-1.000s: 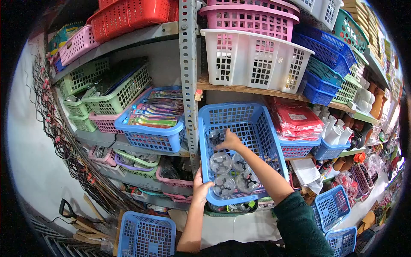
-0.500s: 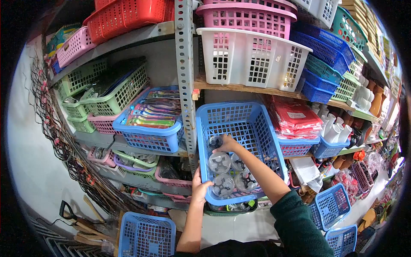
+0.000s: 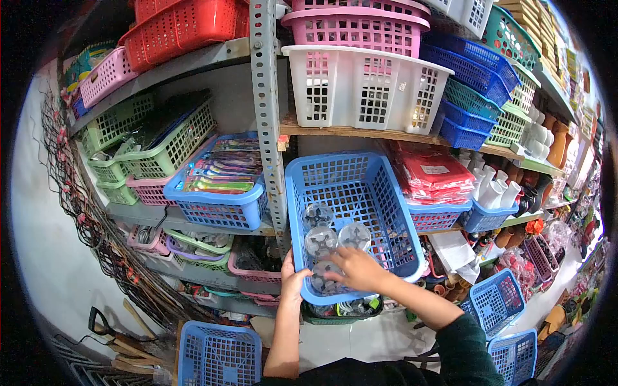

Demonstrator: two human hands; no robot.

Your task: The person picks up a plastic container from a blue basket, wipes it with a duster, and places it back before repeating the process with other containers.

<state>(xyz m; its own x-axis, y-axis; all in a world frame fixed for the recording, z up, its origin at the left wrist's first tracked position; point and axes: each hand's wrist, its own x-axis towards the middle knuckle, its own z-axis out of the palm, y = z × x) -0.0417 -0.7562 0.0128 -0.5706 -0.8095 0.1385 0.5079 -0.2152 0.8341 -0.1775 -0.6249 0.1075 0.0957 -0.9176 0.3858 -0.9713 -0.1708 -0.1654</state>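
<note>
The left hand grips the near left corner of the blue basket, with the fingers curled over the rim and the thumb on the outside; it is closed on the plastic edge. The basket is tilted, its front lower than its back, and it sticks out from the shelf above.

The right hand is inside the basket, close to the right of the left hand. Its fingers are bent and a little spread, and they lie on top of a round clear container at the front of the basket. Whether the fingers really pinch it or only rest on it, I cannot tell, because the hand covers most of it.

Just beyond the right hand, deeper in the basket, three more clear containers lie near each other, each with a dark star-like pattern on the lid. They touch or almost touch.

To the left of the left hand, past the metal upright, stands another blue basket with colourful packets. Right of the right arm there are red packets in a smaller basket. Below both hands a blue basket on the floor stands.
</note>
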